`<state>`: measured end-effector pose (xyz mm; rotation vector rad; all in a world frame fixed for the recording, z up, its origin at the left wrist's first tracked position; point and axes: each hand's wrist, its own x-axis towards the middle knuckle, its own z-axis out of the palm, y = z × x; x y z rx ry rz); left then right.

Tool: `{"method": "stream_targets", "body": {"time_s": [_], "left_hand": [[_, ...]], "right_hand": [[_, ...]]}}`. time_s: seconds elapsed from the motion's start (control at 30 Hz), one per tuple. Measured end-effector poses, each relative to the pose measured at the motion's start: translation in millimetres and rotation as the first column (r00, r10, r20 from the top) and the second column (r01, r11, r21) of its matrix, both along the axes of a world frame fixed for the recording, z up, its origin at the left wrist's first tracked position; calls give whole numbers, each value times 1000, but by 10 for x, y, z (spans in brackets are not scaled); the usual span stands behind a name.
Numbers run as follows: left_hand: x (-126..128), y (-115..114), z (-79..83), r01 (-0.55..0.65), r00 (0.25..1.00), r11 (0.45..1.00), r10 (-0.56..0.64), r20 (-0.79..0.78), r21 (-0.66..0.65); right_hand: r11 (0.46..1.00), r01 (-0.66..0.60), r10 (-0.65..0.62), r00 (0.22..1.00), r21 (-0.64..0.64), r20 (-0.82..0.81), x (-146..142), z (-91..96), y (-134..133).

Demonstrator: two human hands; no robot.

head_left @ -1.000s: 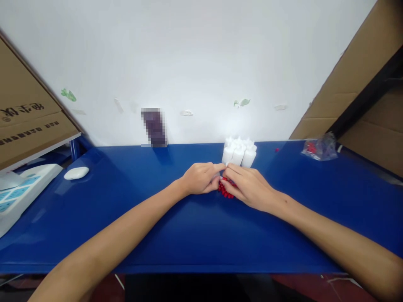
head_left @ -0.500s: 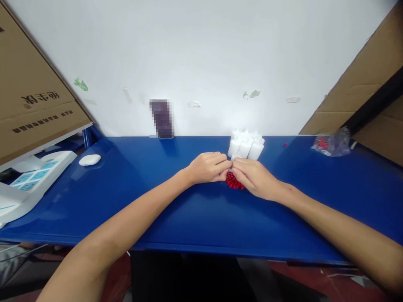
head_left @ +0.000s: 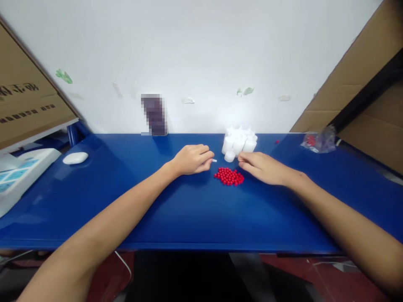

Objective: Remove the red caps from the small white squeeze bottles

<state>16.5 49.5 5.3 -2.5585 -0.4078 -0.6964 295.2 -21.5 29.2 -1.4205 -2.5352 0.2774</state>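
Note:
My left hand is closed in a pinch, and a small white stick-like piece pokes out past its fingertips. A pile of small red pieces lies on the table between and just below my hands. Behind the pile, a group of white plastic bottles with pointed tops stands close together. One white bottle is at the front of the group, its round end toward me. My right hand is beside that bottle, thumb and fingers pressed together; what they hold, if anything, is hidden.
The blue table backs onto a white wall. A phone-like slab, blurred out, leans there. A white oval case and a white power strip are at left. A plastic bag with red pieces lies at right, near cardboard.
My hands were together over the red pieces; they have moved apart, left and right. The whole pile now shows, and a white piece is visible in my left hand. The view has shifted slightly.

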Motion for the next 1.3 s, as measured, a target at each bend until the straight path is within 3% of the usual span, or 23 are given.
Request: {"method": "stream_targets", "body": {"time_s": [0.13, 0.3, 0.47, 0.67, 0.97, 1.13, 1.3], "left_hand": [[5, -2, -20, -59, 998, 986, 59, -5, -157], [17, 1, -42, -132, 989, 930, 145, 11, -344], [26, 2, -28, -146, 987, 901, 159, -3, -409], [36, 20, -23, -167, 982, 873, 187, -2, -459], [23, 41, -46, -146, 985, 884, 173, 21, -443], [17, -30, -69, 17, 981, 953, 43, 190, -303], [174, -243, -84, 177, 937, 946, -78, 340, -273]], "right_hand": [[998, 14, -10, 998, -67, 60, 56, -6, 37], [992, 22, -15, 998, -122, 59, 51, 28, 27], [993, 58, -40, 985, -103, 167, 38, 105, -34], [996, 0, 18, 981, -93, 195, 1, 128, -87], [995, -28, 45, 984, -99, 175, -17, 121, -102], [986, 87, -81, 996, 143, -47, -3, 129, -94], [977, -47, 121, 924, 208, -362, -173, 29, -227]]}}
